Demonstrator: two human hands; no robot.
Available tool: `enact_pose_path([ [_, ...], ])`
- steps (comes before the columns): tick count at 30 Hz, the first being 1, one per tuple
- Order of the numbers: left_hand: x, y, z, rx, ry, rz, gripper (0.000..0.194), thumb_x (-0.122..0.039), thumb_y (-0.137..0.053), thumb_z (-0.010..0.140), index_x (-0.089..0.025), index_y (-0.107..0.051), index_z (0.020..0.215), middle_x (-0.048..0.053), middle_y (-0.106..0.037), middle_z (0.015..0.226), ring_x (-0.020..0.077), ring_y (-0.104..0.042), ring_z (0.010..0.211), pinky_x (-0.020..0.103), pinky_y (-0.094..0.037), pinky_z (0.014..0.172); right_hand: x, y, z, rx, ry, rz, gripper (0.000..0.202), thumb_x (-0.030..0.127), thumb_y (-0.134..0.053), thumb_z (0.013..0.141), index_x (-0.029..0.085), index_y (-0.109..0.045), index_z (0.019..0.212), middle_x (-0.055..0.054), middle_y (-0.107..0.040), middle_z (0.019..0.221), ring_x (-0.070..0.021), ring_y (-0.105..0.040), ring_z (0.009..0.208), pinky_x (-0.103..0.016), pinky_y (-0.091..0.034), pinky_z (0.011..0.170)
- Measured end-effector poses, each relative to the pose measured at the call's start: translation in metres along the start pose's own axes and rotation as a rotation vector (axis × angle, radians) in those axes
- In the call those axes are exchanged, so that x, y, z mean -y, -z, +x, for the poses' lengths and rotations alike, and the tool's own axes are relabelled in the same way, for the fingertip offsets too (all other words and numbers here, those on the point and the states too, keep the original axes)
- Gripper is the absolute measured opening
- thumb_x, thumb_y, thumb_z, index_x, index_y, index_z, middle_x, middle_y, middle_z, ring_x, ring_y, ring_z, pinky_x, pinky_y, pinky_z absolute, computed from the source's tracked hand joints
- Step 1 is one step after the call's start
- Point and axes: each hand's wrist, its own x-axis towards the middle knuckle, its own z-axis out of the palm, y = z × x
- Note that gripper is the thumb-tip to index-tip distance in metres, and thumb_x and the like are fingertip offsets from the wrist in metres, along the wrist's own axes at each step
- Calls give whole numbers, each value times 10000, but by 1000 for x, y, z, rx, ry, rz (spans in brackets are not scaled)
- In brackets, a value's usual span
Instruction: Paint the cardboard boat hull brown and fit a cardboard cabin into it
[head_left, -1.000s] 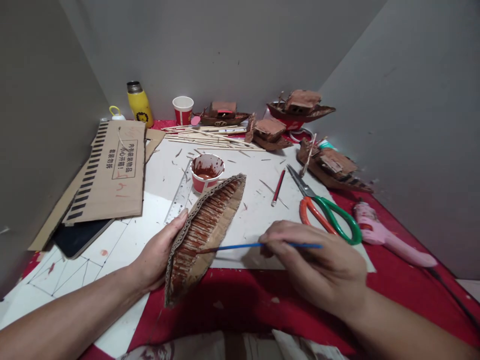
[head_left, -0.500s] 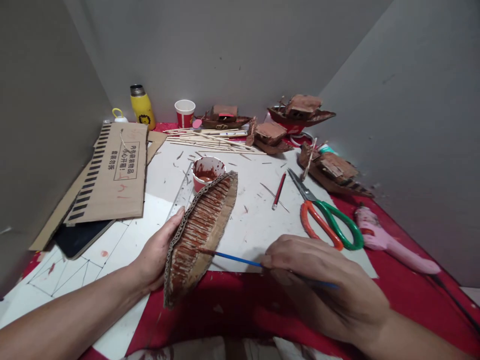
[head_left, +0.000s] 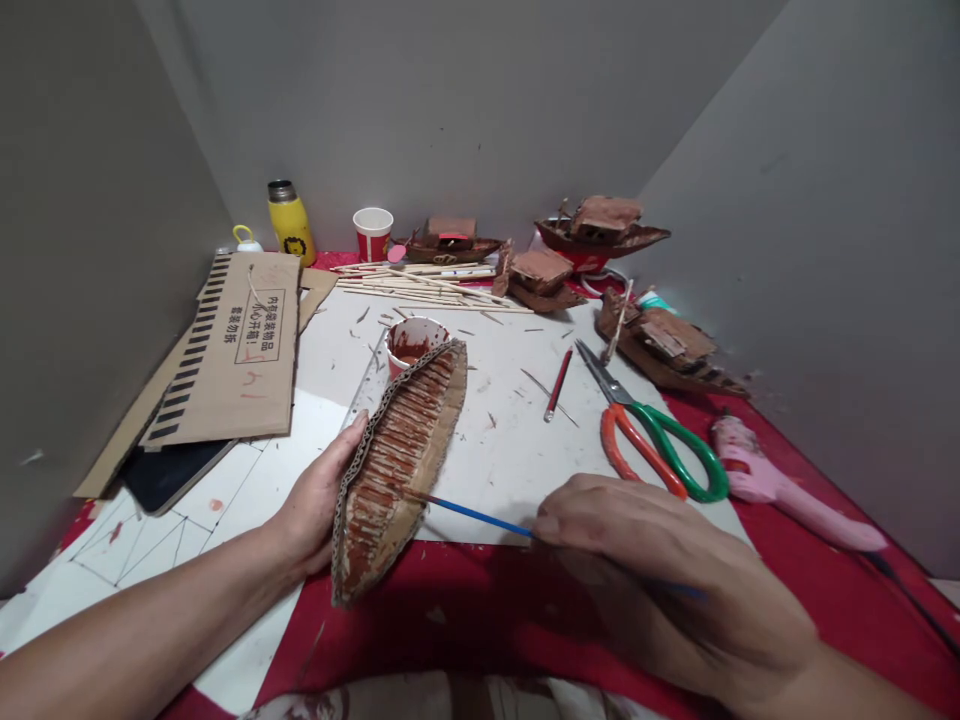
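Note:
My left hand [head_left: 315, 510] grips a cardboard boat hull [head_left: 405, 440] by its left edge and holds it tilted above the table. Reddish-brown paint covers most of the ribbed inside, while a strip along the right side is bare cardboard. In my right hand [head_left: 660, 570], a blue paintbrush [head_left: 480, 516] is pinched, its tip touching the inside of the hull near that bare strip. Behind the hull's upper end stands a paper cup [head_left: 417, 340] with brown paint in it, partly hidden by the hull.
Scissors [head_left: 637, 420], a red pencil [head_left: 559, 384] and a pink glue gun [head_left: 787, 490] lie to the right. Brown model boats [head_left: 667, 340] and wooden sticks [head_left: 420, 290] are at the back. Flat cardboard [head_left: 232, 350], a yellow bottle [head_left: 289, 225] and another paper cup [head_left: 373, 236] stand left and behind.
My right hand has shifted slightly right and down with the paintbrush, whose tip has moved a little right along the hull. The hull is turned slightly more upright.

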Motion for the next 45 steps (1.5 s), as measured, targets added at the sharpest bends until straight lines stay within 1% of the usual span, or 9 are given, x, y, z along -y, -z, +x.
enact_pose_path([
  [5, 0, 2, 0, 10, -5, 31, 309, -330, -500, 956, -149, -750, 970, 49, -785, 870, 168, -729, 730, 250, -570, 772, -6, -6, 2, 4, 85, 51, 164, 131, -434, 993, 175, -554, 1096, -70, -733, 796, -144, -709, 728, -254, -575, 659],
  [9, -2, 2, 0, 12, 58, 13, 368, -366, -470, 965, -128, -750, 944, 72, -782, 847, 187, -729, 716, 280, -584, 747, -4, -4, 1, 17, 17, 16, 165, 106, -485, 956, 195, -560, 1072, -41, -713, 730, -154, -686, 650, -264, -559, 593],
  [13, -4, 0, 0, 1, 32, -30, 312, -343, -499, 956, -154, -746, 982, 50, -784, 894, 173, -733, 761, 255, -583, 748, 4, 5, -1, 33, -77, 8, 199, 90, -507, 936, 228, -559, 1069, -24, -706, 732, -147, -678, 633, -247, -558, 593],
  [19, -4, 0, -1, 14, 74, 15, 364, -371, -487, 957, -123, -737, 1051, 71, -778, 804, 204, -735, 750, 305, -582, 795, 5, -4, 2, 124, -33, 62, 116, 185, -508, 967, 207, -610, 1017, -46, -745, 814, -130, -697, 685, -220, -557, 655],
  [23, -2, 1, 0, 13, 63, 8, 354, -368, -501, 950, -129, -738, 1059, 74, -780, 819, 222, -736, 805, 329, -567, 849, 3, -17, 0, 82, 15, 169, 145, 193, -485, 973, 181, -601, 1058, -62, -733, 796, -145, -680, 667, -249, -545, 619],
  [28, -1, 3, 0, 5, 23, 1, 344, -342, -514, 943, -124, -719, 1113, 80, -781, 884, 226, -733, 813, 360, -534, 915, 8, -18, 2, 53, -55, 156, 145, 117, -536, 928, 211, -576, 1030, -23, -721, 737, -144, -685, 650, -242, -546, 625],
  [36, 0, 4, -1, 19, 5, 25, 353, -375, -521, 935, -112, -729, 1045, 83, -780, 877, 217, -725, 778, 347, -535, 893, 9, -16, 3, 34, 49, 123, 162, 117, -526, 936, 189, -570, 1075, -57, -740, 784, -150, -709, 698, -239, -574, 674],
  [40, -1, 4, -2, 36, -15, 16, 354, -359, -507, 943, -116, -716, 1094, 79, -780, 865, 208, -727, 755, 349, -526, 916, 11, -23, 0, -40, 84, 178, 176, 100, -500, 948, 169, -581, 1088, -71, -736, 777, -147, -699, 687, -244, -570, 655],
  [45, -3, 1, -4, 22, 37, 39, 408, -398, -472, 955, -99, -709, 1098, 101, -777, 852, 220, -727, 744, 357, -546, 864, 14, -28, -2, -63, -2, 261, 132, 132, -524, 949, 198, -605, 1030, -34, -724, 743, -142, -690, 654, -239, -568, 624],
])
